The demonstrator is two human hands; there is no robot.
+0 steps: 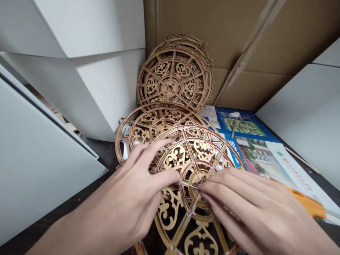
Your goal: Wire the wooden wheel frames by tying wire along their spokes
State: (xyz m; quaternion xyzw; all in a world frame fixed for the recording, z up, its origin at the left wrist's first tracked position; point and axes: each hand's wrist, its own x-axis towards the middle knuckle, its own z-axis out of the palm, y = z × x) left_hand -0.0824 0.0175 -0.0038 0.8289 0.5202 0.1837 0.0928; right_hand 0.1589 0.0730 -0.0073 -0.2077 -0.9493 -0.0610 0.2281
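A gold openwork wheel (198, 235) lies before me, with scroll ornaments, spokes and red and whitish wires running along its ribs. My left hand (132, 184) spreads over its left side: the thumb presses near a spoke joint beside the hub, and the index finger stretches toward the upper rim. Some left fingers are hidden. At the hub (203, 175), my right hand (247, 202) pinches the end of a thin pale wire (189, 185), which runs from beside the left thumb to the right fingertips. A small dark bit shows at those fingertips.
Behind stands a stack of similar wheels (170, 79) against a cardboard sheet (202, 21). White boxes (106, 28) flank the left, and a white panel (310, 106) the right. Right of the wheels are printed sheets (268, 159), a stick (234, 128) and an orange-handled tool (308, 202).
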